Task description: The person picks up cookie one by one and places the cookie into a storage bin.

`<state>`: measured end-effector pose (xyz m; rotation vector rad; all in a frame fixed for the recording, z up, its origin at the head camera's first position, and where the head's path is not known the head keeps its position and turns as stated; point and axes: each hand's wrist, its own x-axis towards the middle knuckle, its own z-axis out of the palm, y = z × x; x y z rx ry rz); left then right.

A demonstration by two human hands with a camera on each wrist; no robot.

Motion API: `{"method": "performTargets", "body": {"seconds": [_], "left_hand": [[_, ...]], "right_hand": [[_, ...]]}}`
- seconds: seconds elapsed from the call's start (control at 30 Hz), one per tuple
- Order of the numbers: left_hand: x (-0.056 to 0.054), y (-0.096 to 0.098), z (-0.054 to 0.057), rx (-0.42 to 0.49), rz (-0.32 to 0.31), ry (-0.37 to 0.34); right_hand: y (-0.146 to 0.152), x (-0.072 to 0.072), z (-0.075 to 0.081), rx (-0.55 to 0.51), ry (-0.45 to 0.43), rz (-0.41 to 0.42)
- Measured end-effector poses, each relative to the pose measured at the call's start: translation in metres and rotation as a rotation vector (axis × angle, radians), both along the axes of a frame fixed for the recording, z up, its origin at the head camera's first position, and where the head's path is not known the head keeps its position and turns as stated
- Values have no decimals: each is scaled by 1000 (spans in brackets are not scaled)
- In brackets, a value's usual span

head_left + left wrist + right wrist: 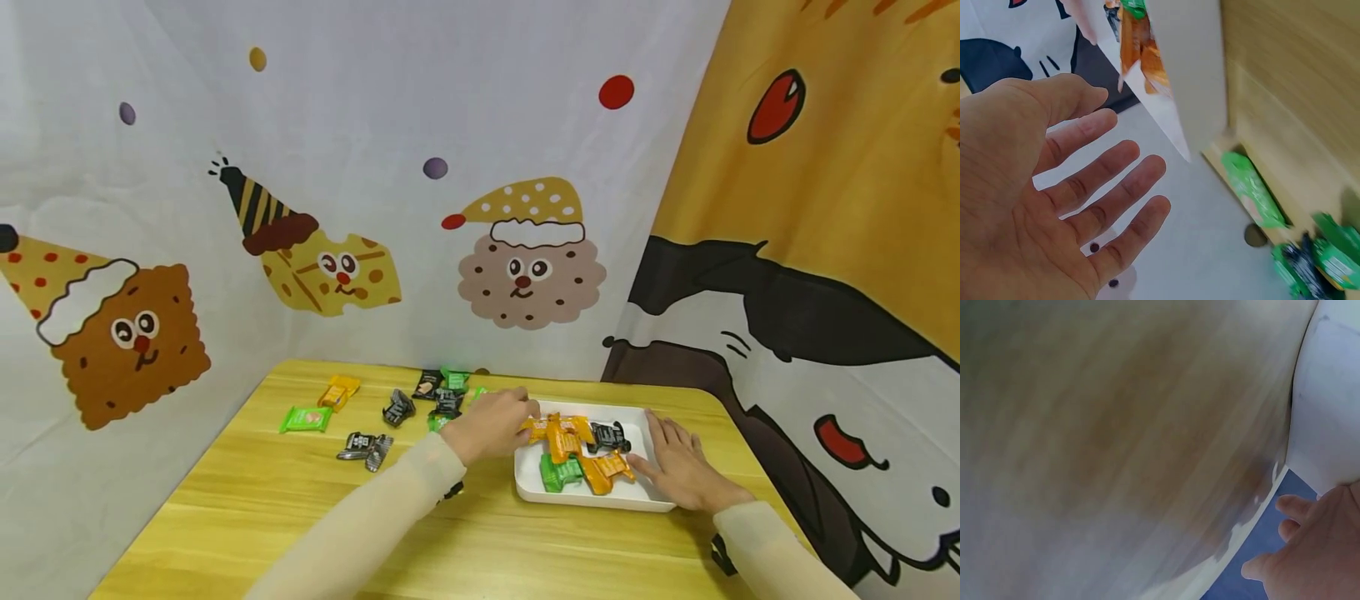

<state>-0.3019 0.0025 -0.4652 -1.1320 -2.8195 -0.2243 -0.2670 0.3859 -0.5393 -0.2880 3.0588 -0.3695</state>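
A white tray (622,502) holds several wrapped candies: orange ones (564,440), a green one (561,472) and a black one (609,437). My left hand (491,423) hovers at the tray's left end, close to an orange candy. In the left wrist view its fingers are spread and relaxed, the palm bare. My right hand (686,467) rests at the tray's right end with straight fingers, its thumb reaching over the rim near an orange candy. In the right wrist view, the right hand (1316,550) is partly cut off beside the tray's white wall (1325,400).
Left of the tray on the wooden table (247,508) lie more candies: a green one (306,419), a yellow-orange one (339,392), black ones (365,447) and a mixed black and green cluster (447,402). Behind the table hangs a printed cloth (360,100).
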Motion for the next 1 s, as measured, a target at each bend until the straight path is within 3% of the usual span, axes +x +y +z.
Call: {"method": "performTargets", "body": {"seconds": [0.33, 0.77, 1.0], "left_hand": [[6, -47, -7, 7, 63, 46], [11, -109, -29, 98, 129, -15], [17, -145, -33, 128, 188, -53]], "right_hand": [[2, 0, -2, 0, 11, 11], [4, -3, -4, 5, 0, 11], [3, -6, -2, 14, 16, 18]]}}
